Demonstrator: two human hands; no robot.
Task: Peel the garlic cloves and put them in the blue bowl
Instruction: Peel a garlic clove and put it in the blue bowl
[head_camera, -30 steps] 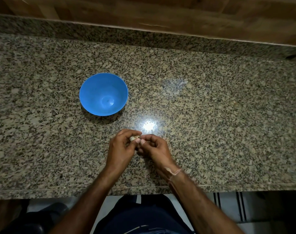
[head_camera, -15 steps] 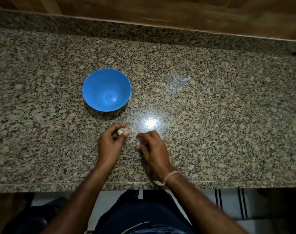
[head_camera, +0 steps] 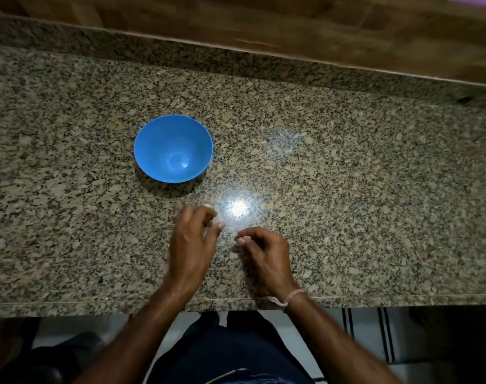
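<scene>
The blue bowl (head_camera: 173, 148) stood left of centre on the granite worktop (head_camera: 361, 195), beyond both hands. The left hand (head_camera: 191, 245), blurred, hovered near the front edge with fingers curled; whether a garlic clove lay among them could not be told. The right hand (head_camera: 266, 254), just beside it but apart, had thumb and forefinger pinched together, their contents too small to discern.
</scene>
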